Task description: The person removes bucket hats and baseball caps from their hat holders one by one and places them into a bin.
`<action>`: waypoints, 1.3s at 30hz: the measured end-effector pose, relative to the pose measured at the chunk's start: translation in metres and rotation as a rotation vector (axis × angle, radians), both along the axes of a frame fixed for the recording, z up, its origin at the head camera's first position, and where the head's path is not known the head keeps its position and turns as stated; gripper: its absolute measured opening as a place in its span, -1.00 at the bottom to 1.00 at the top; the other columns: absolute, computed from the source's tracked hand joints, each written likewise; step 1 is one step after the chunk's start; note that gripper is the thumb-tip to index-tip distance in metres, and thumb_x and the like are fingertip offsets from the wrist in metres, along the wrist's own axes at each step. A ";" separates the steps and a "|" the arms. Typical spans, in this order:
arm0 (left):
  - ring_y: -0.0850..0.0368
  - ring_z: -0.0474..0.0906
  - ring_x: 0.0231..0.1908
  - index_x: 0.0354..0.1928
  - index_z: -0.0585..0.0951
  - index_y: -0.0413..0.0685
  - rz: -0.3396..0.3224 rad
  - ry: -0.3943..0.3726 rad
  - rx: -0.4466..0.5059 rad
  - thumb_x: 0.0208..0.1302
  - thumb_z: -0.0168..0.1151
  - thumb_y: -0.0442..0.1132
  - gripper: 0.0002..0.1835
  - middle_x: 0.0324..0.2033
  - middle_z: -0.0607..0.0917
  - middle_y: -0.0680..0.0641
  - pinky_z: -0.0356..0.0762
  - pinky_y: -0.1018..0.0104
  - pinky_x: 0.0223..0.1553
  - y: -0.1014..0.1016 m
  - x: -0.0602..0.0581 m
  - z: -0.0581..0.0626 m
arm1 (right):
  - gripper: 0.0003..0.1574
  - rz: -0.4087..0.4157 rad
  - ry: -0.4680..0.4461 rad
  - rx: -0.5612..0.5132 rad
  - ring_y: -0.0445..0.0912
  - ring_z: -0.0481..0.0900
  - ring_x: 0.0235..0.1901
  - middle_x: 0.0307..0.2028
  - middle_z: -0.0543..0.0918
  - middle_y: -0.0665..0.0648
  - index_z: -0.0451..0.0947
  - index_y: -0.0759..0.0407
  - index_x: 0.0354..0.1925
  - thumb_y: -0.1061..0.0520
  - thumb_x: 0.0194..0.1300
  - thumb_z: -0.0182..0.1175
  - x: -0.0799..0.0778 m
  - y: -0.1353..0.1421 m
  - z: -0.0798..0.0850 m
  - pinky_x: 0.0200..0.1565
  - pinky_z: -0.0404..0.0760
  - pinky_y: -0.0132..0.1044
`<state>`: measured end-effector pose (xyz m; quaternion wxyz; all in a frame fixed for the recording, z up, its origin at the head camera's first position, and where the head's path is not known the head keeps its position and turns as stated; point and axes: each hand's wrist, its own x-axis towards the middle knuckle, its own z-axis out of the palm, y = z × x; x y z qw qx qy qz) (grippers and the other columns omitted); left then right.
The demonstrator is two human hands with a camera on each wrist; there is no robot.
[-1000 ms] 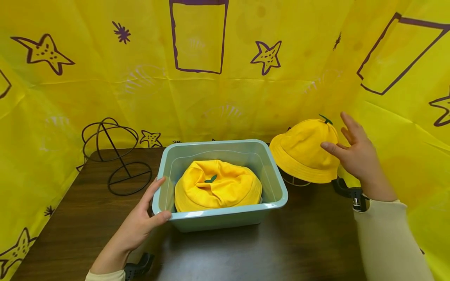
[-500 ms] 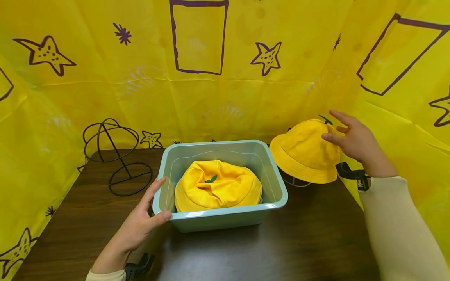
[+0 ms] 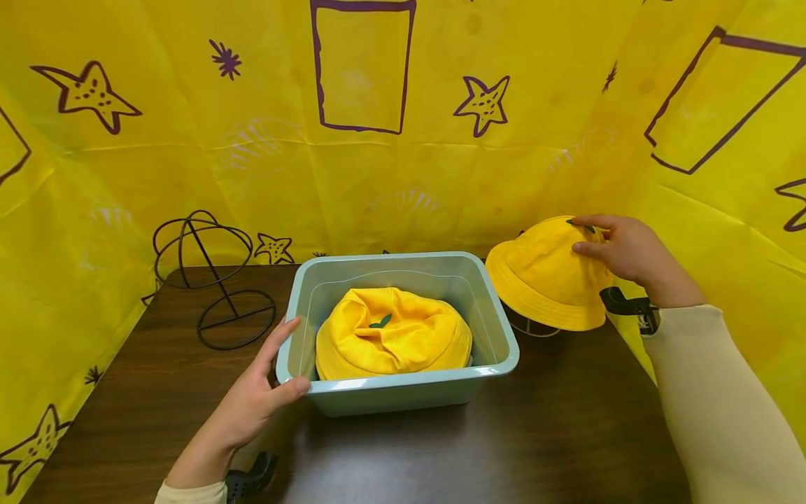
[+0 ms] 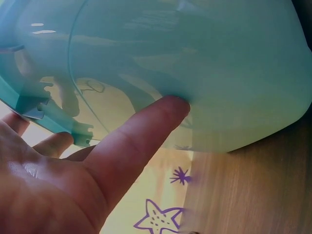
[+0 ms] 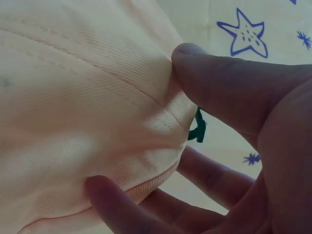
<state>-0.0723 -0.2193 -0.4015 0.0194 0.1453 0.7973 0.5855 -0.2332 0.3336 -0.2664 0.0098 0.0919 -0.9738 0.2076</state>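
At the front left corner of the pale blue-green plastic bin point(image 3: 403, 400), my left hand point(image 3: 248, 402) holds the rim, thumb on the front and fingers along the left side. In the left wrist view, a digit point(image 4: 141, 131) lies against the bin's outer wall. Inside the bin sits a crumpled yellow bucket hat point(image 3: 393, 343) with a green leaf sprout on top. My right hand point(image 3: 630, 252) grips the crown of a second yellow bucket hat point(image 3: 541, 273), which rests on a stand at the right. Thumb and fingers spread around the crown, near its green sprout point(image 5: 198, 127).
A bare black wire hat stand point(image 3: 214, 280) stands at the back left of the dark wooden table point(image 3: 504, 448). Behind and to both sides hangs a yellow curtain point(image 3: 352, 189) with starfish drawings. The second hat sits close to the bin's right side.
My right hand has come down and leftward from beside the hat onto its crown, bending the sprout over. My left hand and the bin have stayed in place.
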 end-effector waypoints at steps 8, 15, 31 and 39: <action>-0.34 -0.12 0.40 0.57 0.06 0.26 0.003 -0.002 -0.005 0.33 0.28 -0.34 -0.11 0.55 -0.22 -0.15 0.30 0.51 0.06 0.000 0.000 0.000 | -0.26 -0.024 0.021 0.013 0.36 0.40 0.07 0.23 0.39 0.54 0.46 0.17 0.34 -0.25 0.41 0.18 -0.002 -0.001 0.000 -0.20 0.40 0.07; -0.35 -0.13 0.41 0.57 0.06 0.19 -0.004 -0.006 0.012 0.33 0.28 -0.35 -0.11 0.55 -0.25 -0.14 0.28 0.54 0.07 0.000 0.000 0.000 | -0.34 -0.082 0.065 -0.016 0.36 0.39 0.04 0.17 0.45 0.52 0.56 0.21 0.21 -0.23 0.40 0.20 -0.005 -0.007 0.002 -0.11 0.41 0.17; -0.32 -0.15 0.42 0.57 0.06 0.29 0.001 -0.023 0.004 0.35 0.26 -0.35 -0.12 0.55 -0.24 -0.12 0.26 0.49 0.10 0.001 0.001 0.000 | -0.40 -0.206 0.212 -0.115 0.22 0.55 -0.13 -0.06 0.66 0.37 0.70 0.24 -0.01 -0.24 0.36 0.23 -0.008 -0.007 0.001 -0.26 0.48 -0.05; -0.33 -0.12 0.41 0.57 0.06 0.27 -0.004 -0.021 0.020 0.35 0.26 -0.34 -0.13 0.55 -0.25 -0.14 0.28 0.53 0.08 0.001 0.001 0.000 | -0.37 -0.248 0.226 -0.151 0.16 0.51 -0.14 -0.06 0.66 0.33 0.71 0.22 -0.01 -0.28 0.35 0.22 -0.008 -0.005 0.008 -0.30 0.45 -0.12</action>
